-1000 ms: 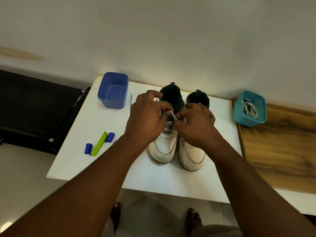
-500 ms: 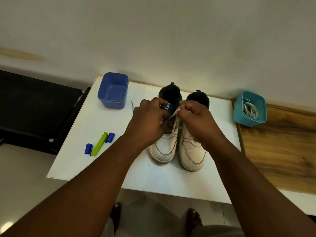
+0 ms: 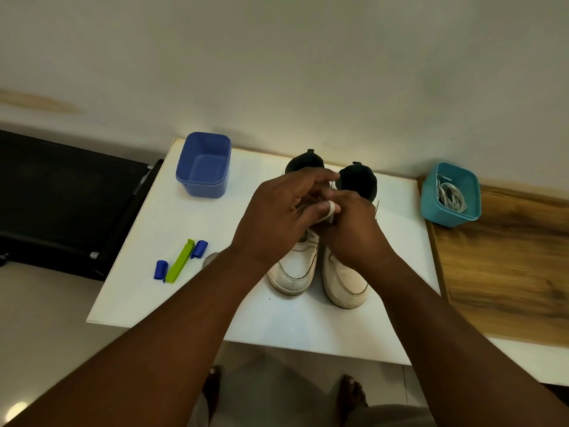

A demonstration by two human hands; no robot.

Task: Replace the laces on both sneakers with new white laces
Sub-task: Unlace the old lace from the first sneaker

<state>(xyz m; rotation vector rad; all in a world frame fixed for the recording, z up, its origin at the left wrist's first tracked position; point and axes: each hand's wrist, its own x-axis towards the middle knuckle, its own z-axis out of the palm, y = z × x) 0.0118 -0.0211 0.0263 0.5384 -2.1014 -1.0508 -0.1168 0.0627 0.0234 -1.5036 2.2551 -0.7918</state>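
Observation:
Two white sneakers with dark collars stand side by side on the white table (image 3: pixel 172 229), toes toward me: the left sneaker (image 3: pixel 295 269) and the right sneaker (image 3: pixel 345 278). Both my hands meet above their tongues. My left hand (image 3: pixel 277 214) has its fingers curled around a white lace (image 3: pixel 331 209), which is looped over one fingertip. My right hand (image 3: pixel 354 229) pinches the same lace just below. The eyelets and the rest of the lace are hidden under my hands.
An empty blue tub (image 3: pixel 203 164) stands at the table's back left. A teal tub (image 3: pixel 450 194) with white laces coiled inside sits at the right, on a wooden surface (image 3: pixel 508 266). A green clip with blue pieces (image 3: pixel 180 261) lies front left. A black bench is at far left.
Both hands have lifted off the left sneaker's tongue and shifted up and right. The lace now wraps around a finger of my left hand.

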